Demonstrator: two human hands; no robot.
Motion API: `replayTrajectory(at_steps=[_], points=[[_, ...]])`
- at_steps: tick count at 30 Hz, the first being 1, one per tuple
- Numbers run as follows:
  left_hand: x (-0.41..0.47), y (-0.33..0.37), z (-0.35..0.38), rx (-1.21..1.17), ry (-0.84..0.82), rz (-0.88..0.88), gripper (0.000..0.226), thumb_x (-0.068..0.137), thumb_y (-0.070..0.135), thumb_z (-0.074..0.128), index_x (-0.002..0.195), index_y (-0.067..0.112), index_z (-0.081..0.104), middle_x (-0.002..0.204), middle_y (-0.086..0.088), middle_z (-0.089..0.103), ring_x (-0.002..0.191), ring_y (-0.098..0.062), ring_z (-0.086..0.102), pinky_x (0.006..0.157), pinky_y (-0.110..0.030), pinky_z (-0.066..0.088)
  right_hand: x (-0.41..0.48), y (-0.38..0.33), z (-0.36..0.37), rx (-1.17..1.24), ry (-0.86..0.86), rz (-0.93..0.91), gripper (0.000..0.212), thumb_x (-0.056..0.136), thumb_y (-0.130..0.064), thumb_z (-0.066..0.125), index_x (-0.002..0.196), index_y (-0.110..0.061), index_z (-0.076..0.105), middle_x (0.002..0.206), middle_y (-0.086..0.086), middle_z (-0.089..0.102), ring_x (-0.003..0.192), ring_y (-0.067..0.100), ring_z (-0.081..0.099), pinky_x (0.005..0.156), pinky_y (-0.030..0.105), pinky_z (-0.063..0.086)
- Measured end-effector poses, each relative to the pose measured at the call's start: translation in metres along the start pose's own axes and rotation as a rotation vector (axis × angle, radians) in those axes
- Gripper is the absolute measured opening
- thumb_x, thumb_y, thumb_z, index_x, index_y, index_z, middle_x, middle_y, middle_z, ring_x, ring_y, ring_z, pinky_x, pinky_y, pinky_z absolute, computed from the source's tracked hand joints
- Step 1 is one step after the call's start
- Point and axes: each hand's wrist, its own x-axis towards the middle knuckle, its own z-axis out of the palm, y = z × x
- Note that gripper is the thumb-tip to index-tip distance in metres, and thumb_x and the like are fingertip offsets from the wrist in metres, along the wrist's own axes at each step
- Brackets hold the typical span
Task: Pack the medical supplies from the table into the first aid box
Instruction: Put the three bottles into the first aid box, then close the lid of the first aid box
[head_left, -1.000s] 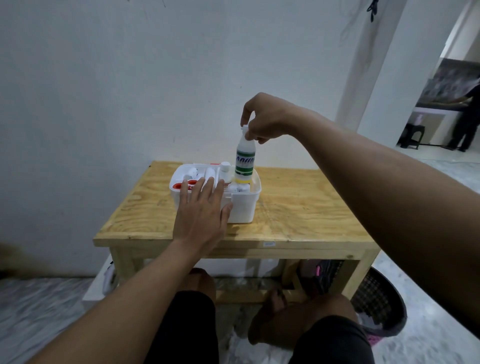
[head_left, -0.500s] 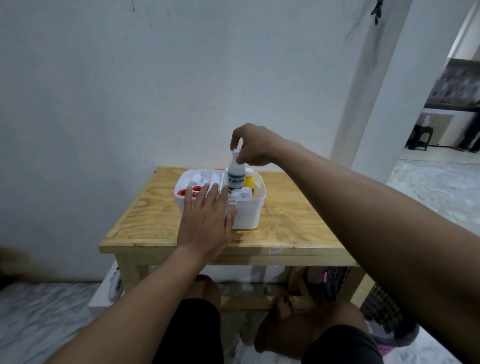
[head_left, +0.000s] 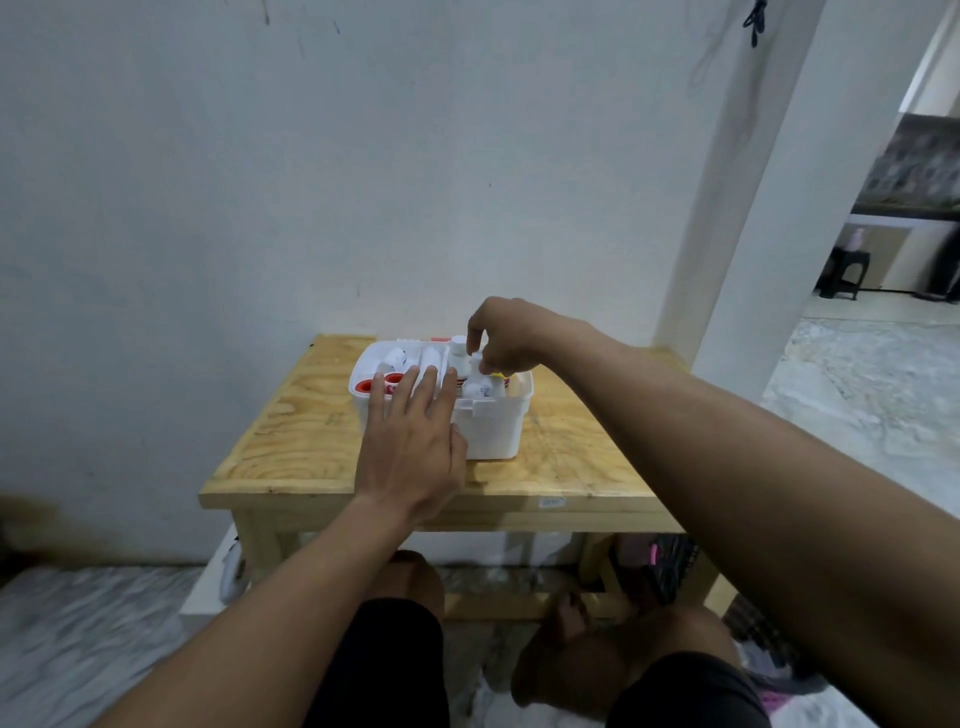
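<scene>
First aid box (head_left: 496, 428) sits open-topped on the wooden table (head_left: 311, 415), about midway along and nearer the far edge than the near one. Left hand (head_left: 413, 452) lies flat against the box's near wall, fingers (head_left: 423, 384) straight and slightly spread, tips reaching up over the near rim. Right hand (head_left: 511, 335) is over the right half of the box, fingers curled down and pinching the top of a white bottle (head_left: 475, 361). That bottle stands upright inside, sunk almost to its cap among the other supplies. Right beside it is a second white cap (head_left: 458, 343), and whether the index finger touches it I cannot tell. Over in the left half, two red caps (head_left: 363, 386) sit at the near wall, with white rolls (head_left: 397, 357) behind them. A scrap of yellow (head_left: 500, 375) peeks out under the right hand. Below the table's near edge, the person's knees show in dark shorts (head_left: 384, 665).
</scene>
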Motion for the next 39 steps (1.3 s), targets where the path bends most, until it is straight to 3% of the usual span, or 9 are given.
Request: replayTrajectory(at_steps=[2,9,22,24,27,30,33,36,39], points=[[0.001,0.000,0.000,-0.002,0.002,-0.003,0.063,0.092,0.033,0.035,0.150,0.011,0.045,0.151,-0.014,0.049,0.145,-0.032,0.037,0.122,-0.056,0.015,0.002,0.000,-0.001,0.009,-0.013,0.003,0.024,0.089,-0.008,0.069,0.113,-0.013,0.071,0.099,0.005,0.065,0.070,0.018,0.064,0.055,0.024,0.052],[0.002,0.002,-0.004,-0.026,-0.001,-0.010,0.065,0.091,0.034,0.028,0.149,0.010,0.047,0.151,-0.014,0.049,0.144,-0.033,0.037,0.121,-0.057,0.018,0.006,0.003,-0.005,-0.031,-0.018,0.007,0.027,0.089,-0.018,0.065,0.114,-0.013,0.074,0.113,0.007,0.069,0.099,0.029,0.068,0.085,0.038,0.058],[0.063,-0.028,-0.032,-0.228,0.103,-0.154,0.058,0.092,0.028,0.030,0.141,0.013,0.057,0.139,-0.009,0.061,0.132,-0.030,0.050,0.114,-0.051,0.033,0.013,0.021,-0.023,0.182,0.189,0.136,0.036,0.083,-0.018,0.047,0.106,-0.003,0.071,0.109,0.011,0.072,0.103,0.031,0.066,0.089,0.043,0.057],[0.080,-0.038,-0.035,-0.292,0.064,-0.188,0.055,0.095,0.029,0.031,0.140,0.013,0.059,0.141,-0.007,0.060,0.132,-0.029,0.050,0.113,-0.045,0.035,0.018,0.028,-0.023,0.209,0.208,0.164,0.035,0.089,-0.024,0.048,0.107,-0.002,0.068,0.104,0.012,0.071,0.097,0.032,0.066,0.083,0.039,0.057],[0.103,-0.051,-0.033,-0.377,-0.095,-0.290,0.048,0.104,0.031,0.030,0.139,0.014,0.058,0.145,-0.008,0.056,0.134,-0.029,0.048,0.109,-0.040,0.036,0.027,0.037,-0.020,0.250,0.207,0.198,0.030,0.095,-0.028,0.044,0.083,-0.004,0.057,0.080,0.010,0.061,0.077,0.032,0.061,0.060,0.031,0.046],[0.122,-0.056,-0.032,-0.433,-0.287,-0.385,0.048,0.106,0.033,0.023,0.119,0.006,0.060,0.136,-0.017,0.059,0.120,-0.033,0.052,0.095,-0.039,0.037,0.038,0.045,-0.011,0.291,0.179,0.253,0.026,0.096,-0.022,0.041,0.078,-0.006,0.051,0.079,0.011,0.055,0.066,0.027,0.053,0.055,0.030,0.038],[0.138,-0.059,-0.029,-0.454,-0.426,-0.483,0.053,0.109,0.033,0.019,0.132,0.001,0.054,0.147,-0.020,0.049,0.130,-0.036,0.045,0.105,-0.040,0.033,0.049,0.053,0.001,0.396,0.131,0.311,0.025,0.095,-0.017,0.041,0.074,-0.005,0.049,0.083,0.015,0.057,0.072,0.031,0.058,0.061,0.033,0.052],[0.154,-0.072,-0.012,-0.460,-0.468,-0.565,0.050,0.106,0.038,0.025,0.122,0.000,0.054,0.142,-0.022,0.051,0.114,-0.035,0.050,0.093,-0.038,0.037,0.060,0.059,0.015,0.510,0.082,0.373,0.023,0.095,-0.017,0.042,0.080,-0.003,0.052,0.093,0.021,0.063,0.089,0.037,0.068,0.077,0.043,0.061],[0.164,-0.084,0.002,-0.555,-0.530,-0.694,0.044,0.104,0.040,0.035,0.123,0.003,0.051,0.122,-0.019,0.059,0.094,-0.032,0.059,0.083,-0.037,0.044,0.070,0.063,0.029,0.613,0.054,0.430,0.019,0.093,-0.012,0.041,0.091,0.001,0.055,0.095,0.023,0.064,0.088,0.040,0.071,0.078,0.048,0.061]])
